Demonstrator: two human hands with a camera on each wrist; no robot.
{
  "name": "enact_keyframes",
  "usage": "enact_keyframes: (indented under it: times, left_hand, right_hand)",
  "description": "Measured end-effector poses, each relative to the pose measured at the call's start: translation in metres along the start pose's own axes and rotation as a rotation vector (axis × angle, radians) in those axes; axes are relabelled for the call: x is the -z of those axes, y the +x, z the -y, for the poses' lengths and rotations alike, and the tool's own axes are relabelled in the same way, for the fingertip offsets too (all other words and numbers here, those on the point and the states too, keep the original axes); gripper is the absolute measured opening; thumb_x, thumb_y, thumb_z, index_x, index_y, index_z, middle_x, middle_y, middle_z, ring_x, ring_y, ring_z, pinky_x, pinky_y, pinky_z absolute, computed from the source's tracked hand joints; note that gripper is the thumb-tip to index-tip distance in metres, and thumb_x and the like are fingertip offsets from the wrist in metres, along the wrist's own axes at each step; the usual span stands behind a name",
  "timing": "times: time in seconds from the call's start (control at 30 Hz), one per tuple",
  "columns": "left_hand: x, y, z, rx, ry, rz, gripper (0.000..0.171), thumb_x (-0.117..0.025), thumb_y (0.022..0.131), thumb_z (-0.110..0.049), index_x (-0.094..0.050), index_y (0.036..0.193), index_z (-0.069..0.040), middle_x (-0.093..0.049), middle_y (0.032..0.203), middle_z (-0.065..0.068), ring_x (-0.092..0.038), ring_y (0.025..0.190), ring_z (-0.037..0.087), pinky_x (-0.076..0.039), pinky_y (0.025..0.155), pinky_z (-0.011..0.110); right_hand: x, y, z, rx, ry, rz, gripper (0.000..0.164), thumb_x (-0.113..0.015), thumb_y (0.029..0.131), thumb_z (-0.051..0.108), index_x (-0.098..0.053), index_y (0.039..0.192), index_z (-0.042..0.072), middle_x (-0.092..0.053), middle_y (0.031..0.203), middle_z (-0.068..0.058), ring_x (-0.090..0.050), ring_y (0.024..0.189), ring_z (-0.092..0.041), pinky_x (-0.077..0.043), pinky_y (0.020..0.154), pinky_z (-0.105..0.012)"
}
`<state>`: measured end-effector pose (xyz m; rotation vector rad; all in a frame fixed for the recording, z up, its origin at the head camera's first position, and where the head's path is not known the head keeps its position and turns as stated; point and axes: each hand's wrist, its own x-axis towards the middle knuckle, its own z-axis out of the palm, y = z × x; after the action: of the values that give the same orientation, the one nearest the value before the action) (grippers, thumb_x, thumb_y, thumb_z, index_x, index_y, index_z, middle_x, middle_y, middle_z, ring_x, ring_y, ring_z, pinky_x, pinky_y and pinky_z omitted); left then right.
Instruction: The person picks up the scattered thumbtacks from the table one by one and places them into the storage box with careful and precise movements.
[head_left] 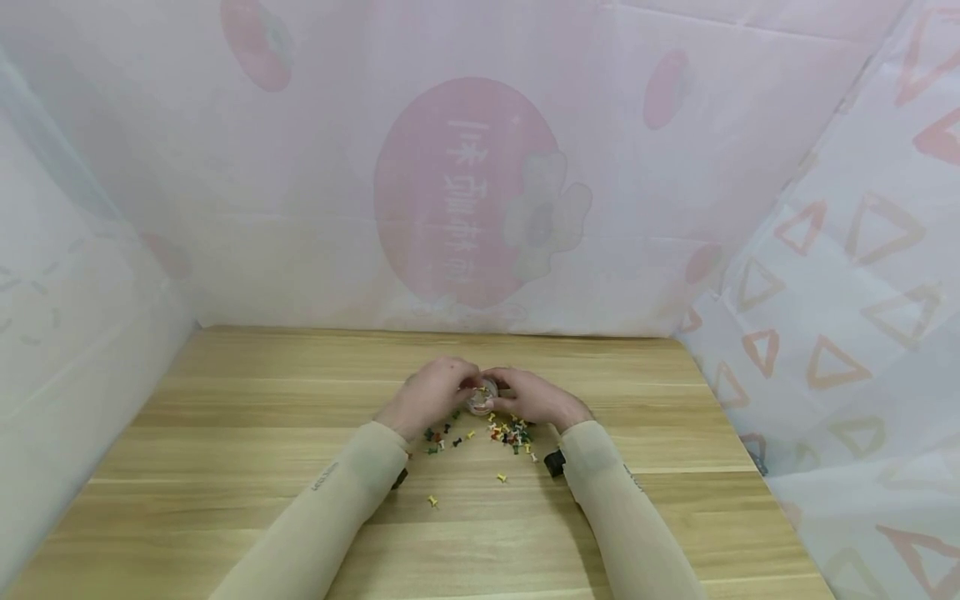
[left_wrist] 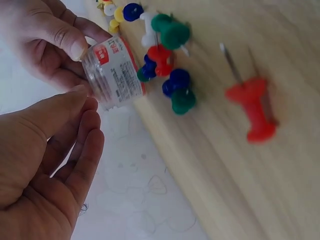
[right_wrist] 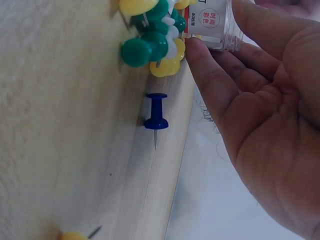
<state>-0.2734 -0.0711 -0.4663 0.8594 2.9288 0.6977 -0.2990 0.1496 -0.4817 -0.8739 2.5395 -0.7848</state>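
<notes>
A small clear plastic jar [head_left: 480,405] with a printed label [left_wrist: 120,70] stands on the table between the hands. My right hand [head_left: 536,396] grips the jar, its thumb and fingers on opposite sides. Beside the jar's mouth, my left hand [left_wrist: 47,155] has curled fingers, with thumb tip and forefinger close together. Whether something small is between those tips cannot be seen. Loose push pins lie around the jar: a red push pin [left_wrist: 255,110], a blue push pin [right_wrist: 156,112] and several green, white and yellow ones [head_left: 513,432].
On the wooden table [head_left: 300,375], two yellow push pins [head_left: 432,501] lie apart, nearer the person. Pins also lie scattered under both wrists, some with points upward. Printed sheets [head_left: 315,167] line the table's back and sides.
</notes>
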Motion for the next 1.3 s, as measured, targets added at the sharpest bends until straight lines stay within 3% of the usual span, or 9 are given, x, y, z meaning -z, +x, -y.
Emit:
enact_keyframes:
  times: [0.43,0.7,0.83,1.07,1.3]
  left_hand:
    - [0.015,-0.021,0.003,-0.044,0.069,0.024,0.015,-0.073,0.093,-0.006,-0.076,0.107,-0.012,-0.073,0.100,-0.001,-0.064,0.089,0.011,-0.055,0.080,0.026]
    - [0.013,-0.033,0.004,-0.074,0.117,0.094,0.021,-0.076,0.090,-0.004,-0.077,0.110,-0.012,-0.074,0.104,0.001,-0.064,0.085,0.009,-0.055,0.074,0.021]
    - [0.012,-0.037,0.002,-0.075,0.149,0.121,0.017,-0.077,0.090,-0.007,-0.076,0.106,-0.012,-0.070,0.094,-0.001,-0.059,0.076,0.007,-0.053,0.065,0.019]
    - [0.010,-0.044,0.000,-0.091,0.114,0.180,0.011,-0.073,0.093,-0.004,-0.074,0.102,-0.011,-0.065,0.083,-0.003,-0.057,0.066,0.006,-0.050,0.051,0.018]
    - [0.004,-0.044,0.004,-0.146,0.160,0.175,0.015,-0.074,0.090,-0.002,-0.070,0.085,-0.016,-0.062,0.078,-0.005,-0.055,0.067,0.007,-0.049,0.055,0.019]
  right_hand:
    - [-0.001,0.001,-0.001,0.011,0.029,0.011,0.054,-0.065,0.103,0.023,-0.049,0.153,0.008,-0.063,0.139,-0.008,-0.061,0.123,-0.020,-0.050,0.104,-0.040]
    - [0.000,0.000,-0.001,-0.003,0.027,0.012,0.055,-0.064,0.103,0.022,-0.048,0.154,0.009,-0.062,0.141,-0.009,-0.060,0.125,-0.022,-0.049,0.105,-0.040]
    - [0.000,0.000,-0.002,-0.007,0.016,0.014,0.056,-0.065,0.103,0.023,-0.047,0.154,0.010,-0.061,0.142,-0.009,-0.060,0.126,-0.022,-0.048,0.106,-0.039]
    - [0.000,0.000,-0.002,-0.013,0.012,0.007,0.057,-0.065,0.103,0.023,-0.047,0.155,0.011,-0.060,0.144,-0.009,-0.058,0.129,-0.023,-0.047,0.107,-0.041]
    - [0.001,-0.001,-0.001,-0.009,0.005,0.004,0.056,-0.065,0.103,0.023,-0.047,0.155,0.011,-0.060,0.144,-0.009,-0.057,0.130,-0.023,-0.047,0.108,-0.042]
